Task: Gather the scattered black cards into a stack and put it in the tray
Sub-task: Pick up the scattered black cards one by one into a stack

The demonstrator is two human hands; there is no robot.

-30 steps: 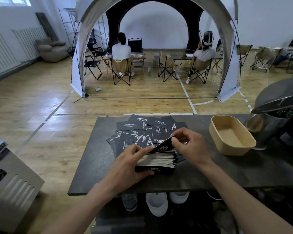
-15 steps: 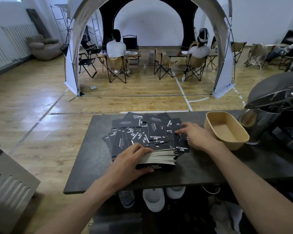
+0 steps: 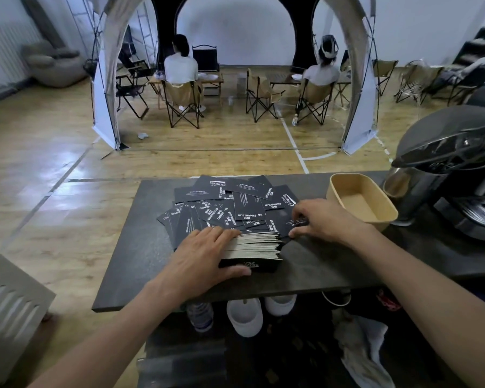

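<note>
Left hand (image 3: 205,256) holds the stack (image 3: 252,246) near the front of the tabletop (image 3: 140,247). Its fingers lie over the top of the stack and its thumb hooks round the front edge, so the hand grips it. The stack is thick, and its pale card edges show on the right side. It sits on the tabletop, touching the near edge of the spread-out cards (image 3: 221,203).

Right hand (image 3: 325,219) is on the right side of the cards. Its fingers are curled down onto a loose card (image 3: 280,222) and its thumb is at the card's near edge, so it pinches that card. This card lies just beside the stack.

Many black cards are spread out flat behind the stack. They overlap and point in all directions. White words are printed on them.

The tray (image 3: 347,180) is tan and stands on the tabletop to the right of the cards. It is near the right hand but does not touch it. A dark coffee machine (image 3: 459,163) stands just beside the tray, further right.

White cups (image 3: 244,317) and a bottle (image 3: 199,315) sit under the tabletop. Far behind, two people sit in folding chairs under a tent arch.
</note>
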